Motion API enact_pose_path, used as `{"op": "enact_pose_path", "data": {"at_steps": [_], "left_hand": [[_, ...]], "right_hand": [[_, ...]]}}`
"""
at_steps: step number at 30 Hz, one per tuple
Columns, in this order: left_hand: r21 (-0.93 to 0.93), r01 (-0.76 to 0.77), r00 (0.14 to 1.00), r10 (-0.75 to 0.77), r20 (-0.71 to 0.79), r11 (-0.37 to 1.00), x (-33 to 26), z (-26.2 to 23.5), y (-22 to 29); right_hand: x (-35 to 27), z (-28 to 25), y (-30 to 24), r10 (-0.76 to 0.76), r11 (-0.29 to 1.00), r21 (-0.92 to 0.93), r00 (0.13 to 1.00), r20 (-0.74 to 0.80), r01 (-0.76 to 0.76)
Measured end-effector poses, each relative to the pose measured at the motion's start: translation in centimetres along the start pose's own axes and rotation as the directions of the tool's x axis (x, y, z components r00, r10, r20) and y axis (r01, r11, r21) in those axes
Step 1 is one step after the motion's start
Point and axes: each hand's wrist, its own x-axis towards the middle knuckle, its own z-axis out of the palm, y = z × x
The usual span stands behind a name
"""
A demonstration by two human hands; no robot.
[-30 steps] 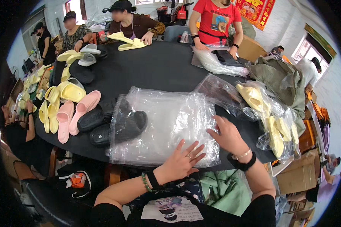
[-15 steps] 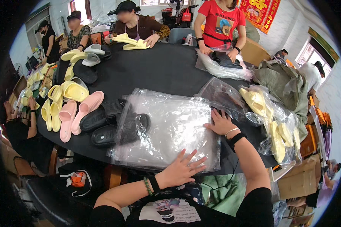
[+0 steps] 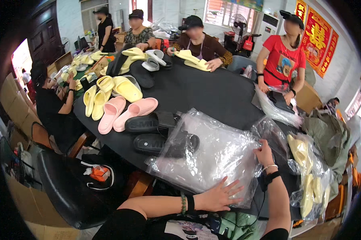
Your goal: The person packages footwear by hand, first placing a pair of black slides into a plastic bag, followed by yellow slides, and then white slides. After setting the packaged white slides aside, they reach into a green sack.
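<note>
In front of me a stack of clear plastic bags lies on the black table. My left hand rests flat near the stack's front edge, fingers spread. At the stack's right edge my right hand has its fingers drawn together, pinching the bag edge. A pair of black slide sandals sits at the left, partly covered by the bags. Beyond them are pink slides and yellow slides.
Bagged yellow slides lie along the table's right side. Across the table, a person in brown holds a yellow slide; one in red handles a black slide with plastic. Grey slides stand at the far left.
The view has swung left and up. My right hand has gone from lying with fingers spread to a pinch at the bags' right edge. My left hand stays flat on the stack.
</note>
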Motion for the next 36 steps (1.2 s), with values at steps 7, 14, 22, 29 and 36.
{"op": "enact_pose_path", "data": {"at_steps": [7,14,22,29,36], "left_hand": [[-0.036,-0.018,1.000,0.017,-0.025,0.999,0.5,0.8,0.3],[0.126,0.186,0.969,-0.160,-0.189,0.975,0.2,-4.1,-0.2],[0.179,0.303,0.940,-0.263,-0.216,0.936,-1.2,-6.9,-2.5],[0.192,0.414,0.905,-0.380,-0.190,0.890,-2.9,-4.6,-4.1],[0.212,0.460,0.887,-0.431,-0.169,0.862,-4.1,-3.2,-5.5]], "right_hand": [[-0.6,-1.1,0.9,-0.179,0.967,-0.203,0.976,-0.125,0.152],[-9.0,-7.9,-10.5,-0.443,0.877,-0.177,0.894,0.061,0.447],[-17.8,-9.7,-11.6,-0.468,0.833,-0.098,0.789,0.397,0.544],[-19.9,-5.7,-9.2,-0.440,0.822,-0.216,0.829,0.345,0.526],[-19.4,-7.0,-8.0,-0.536,0.763,-0.224,0.787,0.305,0.606]]}}
